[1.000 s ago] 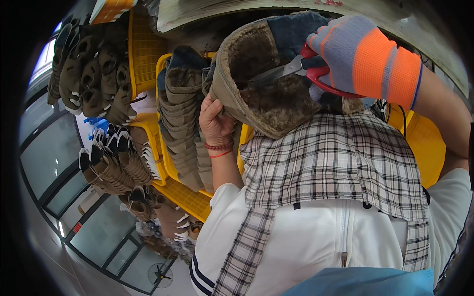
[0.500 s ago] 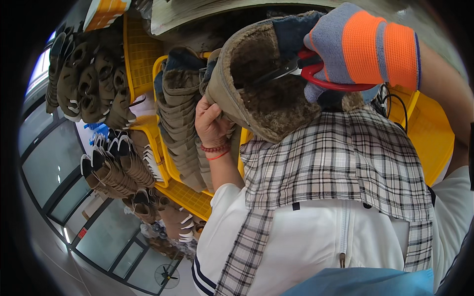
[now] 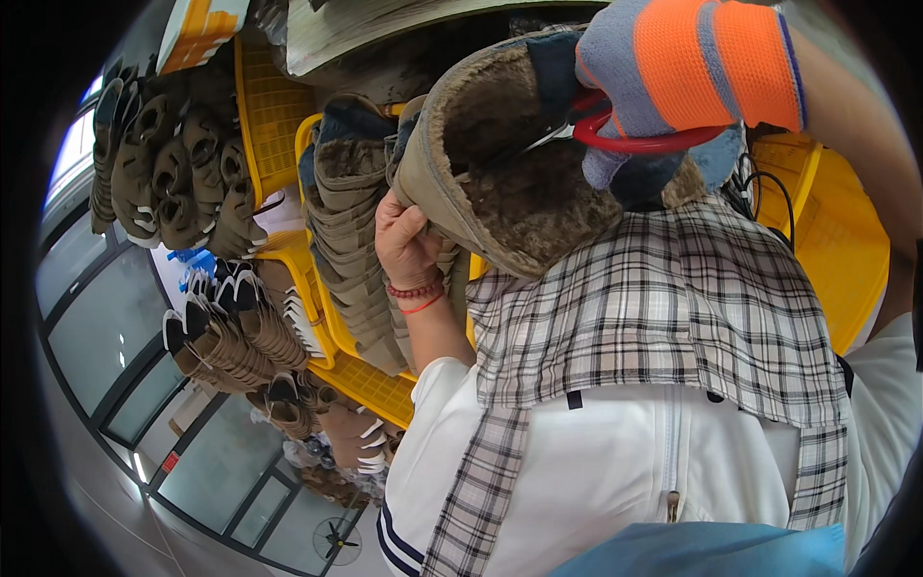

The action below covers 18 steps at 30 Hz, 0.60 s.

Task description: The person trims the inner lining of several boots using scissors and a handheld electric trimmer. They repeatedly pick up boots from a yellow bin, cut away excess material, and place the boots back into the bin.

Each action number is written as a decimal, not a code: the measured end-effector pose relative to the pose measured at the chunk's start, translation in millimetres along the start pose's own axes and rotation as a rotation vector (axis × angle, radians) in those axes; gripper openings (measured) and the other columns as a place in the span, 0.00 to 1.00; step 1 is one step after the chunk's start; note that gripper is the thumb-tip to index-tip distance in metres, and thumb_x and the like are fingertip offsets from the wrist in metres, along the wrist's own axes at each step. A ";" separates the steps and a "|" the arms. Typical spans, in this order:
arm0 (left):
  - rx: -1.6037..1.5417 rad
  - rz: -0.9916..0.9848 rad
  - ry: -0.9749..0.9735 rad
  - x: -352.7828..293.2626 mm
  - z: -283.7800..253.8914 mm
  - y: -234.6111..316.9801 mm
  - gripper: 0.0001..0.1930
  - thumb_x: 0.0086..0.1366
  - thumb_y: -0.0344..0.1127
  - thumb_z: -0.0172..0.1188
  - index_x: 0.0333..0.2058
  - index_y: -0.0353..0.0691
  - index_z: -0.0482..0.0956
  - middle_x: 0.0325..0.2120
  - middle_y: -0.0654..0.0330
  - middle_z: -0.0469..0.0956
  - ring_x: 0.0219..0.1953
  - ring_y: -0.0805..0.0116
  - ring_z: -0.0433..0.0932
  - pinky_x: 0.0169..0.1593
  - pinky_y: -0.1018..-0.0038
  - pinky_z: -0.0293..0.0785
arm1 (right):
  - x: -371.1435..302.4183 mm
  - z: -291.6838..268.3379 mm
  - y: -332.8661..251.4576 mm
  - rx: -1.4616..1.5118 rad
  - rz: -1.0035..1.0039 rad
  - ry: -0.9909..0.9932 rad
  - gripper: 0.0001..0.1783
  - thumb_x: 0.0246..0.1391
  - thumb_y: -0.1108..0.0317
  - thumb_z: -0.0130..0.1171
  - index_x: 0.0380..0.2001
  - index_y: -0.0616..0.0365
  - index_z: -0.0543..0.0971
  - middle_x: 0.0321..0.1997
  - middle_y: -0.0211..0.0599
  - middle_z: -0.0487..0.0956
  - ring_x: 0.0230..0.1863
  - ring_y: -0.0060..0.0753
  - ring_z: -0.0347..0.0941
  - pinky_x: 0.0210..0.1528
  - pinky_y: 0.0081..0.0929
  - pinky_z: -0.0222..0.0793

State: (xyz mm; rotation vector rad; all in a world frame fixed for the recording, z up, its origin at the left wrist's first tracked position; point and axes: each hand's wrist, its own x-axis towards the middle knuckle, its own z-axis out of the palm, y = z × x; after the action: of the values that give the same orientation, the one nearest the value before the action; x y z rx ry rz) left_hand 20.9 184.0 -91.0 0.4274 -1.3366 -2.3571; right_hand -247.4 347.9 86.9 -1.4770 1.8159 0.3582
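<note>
A khaki boot upper with brown fleece lining and a dark blue piece inside lies across my lap, opening toward me. My left hand, bare with a red bead bracelet, grips its left edge, thumb on the outside. My right hand, in a grey and orange knit glove, is closed round red-handled scissors. Their blades reach into the upper against the lining; the tips are hidden in the dark inside, and how far the blades are apart I cannot tell.
A stack of similar uppers stands in a yellow basket at my left. Farther left are dark shoes and nested tan uppers. A board edge runs beyond the upper. Yellow plastic and a black cable are at right.
My right hand has moved slightly left and up with the scissors, whose blades now sit deeper and show less. My left hand keeps its grip on the boot upper.
</note>
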 end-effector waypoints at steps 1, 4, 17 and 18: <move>-0.002 0.002 -0.006 0.0 2.4 0.5 0.21 0.57 0.29 0.48 0.49 0.24 0.69 0.25 0.43 0.77 0.27 0.59 0.77 0.54 0.64 0.66 | 0.1 0.5 0.2 0.000 0.002 0.000 0.35 0.42 0.34 0.54 0.24 0.61 0.80 0.24 0.46 0.78 0.30 0.48 0.75 0.33 0.37 0.70; -0.005 0.004 0.000 -1.0 8.6 2.8 0.21 0.58 0.29 0.48 0.49 0.24 0.69 0.25 0.43 0.77 0.27 0.59 0.77 0.54 0.64 0.67 | 1.1 1.1 1.0 -0.003 0.005 0.007 0.35 0.42 0.33 0.55 0.25 0.61 0.80 0.24 0.46 0.78 0.30 0.48 0.76 0.34 0.36 0.70; -0.045 0.106 0.094 0.3 30.9 14.3 0.20 0.60 0.34 0.50 0.47 0.24 0.71 0.34 0.49 0.77 0.31 0.65 0.73 0.52 0.68 0.67 | 5.6 68.3 32.1 0.291 0.092 0.449 0.27 0.38 0.51 0.69 0.37 0.60 0.76 0.27 0.41 0.78 0.28 0.34 0.76 0.28 0.24 0.71; -0.033 0.137 0.193 -3.0 20.3 14.6 0.20 0.63 0.38 0.49 0.45 0.25 0.72 0.33 0.51 0.76 0.34 0.67 0.70 0.48 0.68 0.65 | -6.9 60.4 26.1 0.492 0.062 0.375 0.22 0.42 0.57 0.67 0.37 0.61 0.76 0.25 0.36 0.77 0.27 0.26 0.75 0.28 0.22 0.70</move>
State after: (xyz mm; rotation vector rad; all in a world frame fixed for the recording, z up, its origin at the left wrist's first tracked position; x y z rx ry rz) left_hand 17.2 193.8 -68.1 0.5224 -1.1975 -2.1634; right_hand -248.6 398.8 44.7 -1.1909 2.0524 -0.3437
